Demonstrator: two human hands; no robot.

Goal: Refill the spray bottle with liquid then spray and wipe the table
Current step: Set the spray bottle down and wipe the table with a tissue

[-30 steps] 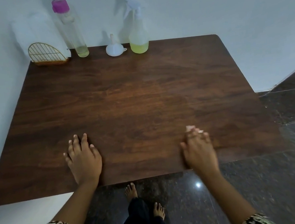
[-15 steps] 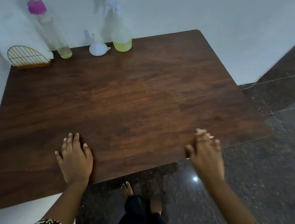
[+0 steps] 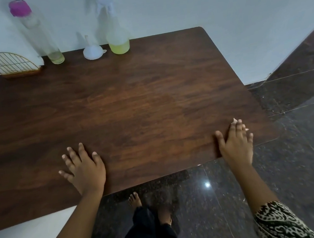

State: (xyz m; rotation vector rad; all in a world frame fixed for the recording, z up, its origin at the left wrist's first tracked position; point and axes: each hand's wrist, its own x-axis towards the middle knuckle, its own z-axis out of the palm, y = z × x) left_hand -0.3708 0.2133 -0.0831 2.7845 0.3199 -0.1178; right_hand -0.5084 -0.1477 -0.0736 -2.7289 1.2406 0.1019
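The left hand point(image 3: 85, 170) lies flat near the table point(image 3: 140, 101)'s near edge, fingers spread. The right hand point(image 3: 235, 145) lies flat by the near right corner, fingers straight and closer together. Along the far edge stand the spray bottle point(image 3: 117, 37) (some yellow liquid inside), a white funnel point(image 3: 93, 52) just beside it, a pink-capped bottle point(image 3: 45, 37), and a wire holder point(image 3: 15, 63) at the far left corner.

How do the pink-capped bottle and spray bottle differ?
The pink-capped bottle is tall and slim; the spray bottle is shorter and wider. The pink-capped bottle has a pink cap, the spray bottle a white trigger. Both stand upright on the table, holding a little yellowish liquid.
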